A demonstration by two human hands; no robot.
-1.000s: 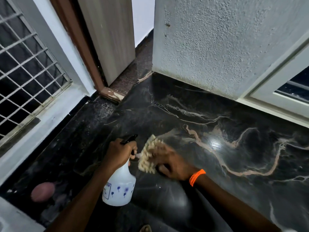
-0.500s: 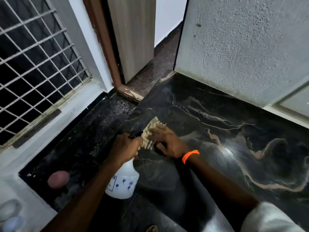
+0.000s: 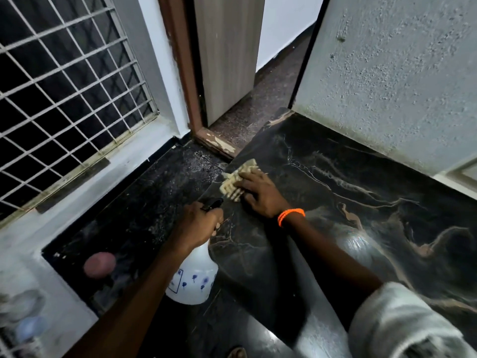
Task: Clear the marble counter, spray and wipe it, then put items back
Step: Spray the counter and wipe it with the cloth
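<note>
**Marble wipe near the door corner, bottle in the other hand**

Black marble counter (image 3: 348,182), veined and glossy, was where I logged the work. Landmark for everything below is the spray bottle (image 3: 192,280).

Pale knobbly cloth (image 3: 236,184) lay flat on the counter, up and right of the bottle, close to the counter's far-left corner by the wooden door frame (image 3: 180,73). I judged it soft, light and limp, likely damp; it would bunch or slip out if only pinched at an edge, so a flat palm over its middle looked like the right hold. Marble looked slick where it shone, so the cloth should slide easily.

Right hand (image 3: 260,195) sat on the cloth, fingers spread fairly flat and pressing down, wrist low, orange band (image 3: 291,215) at the wrist, forearm running back down-right of the bottle to a white sleeve (image 3: 402,321).

Left hand (image 3: 198,223) was wrapped tight round the bottle's neck, black trigger head (image 3: 213,203) poking out above the knuckles, nozzle pointing toward the cloth. Bottle body hung below the fist, white plastic with small blue prints; rigid, smooth, weight depends on fill, which I couldn't tell. Neck is the grip point. Whether the bottle touched the counter, I couldn't tell.

Left of the bottle a blurred pinkish round object (image 3: 99,264) sat on a darker speckled slab (image 3: 154,202).
</note>
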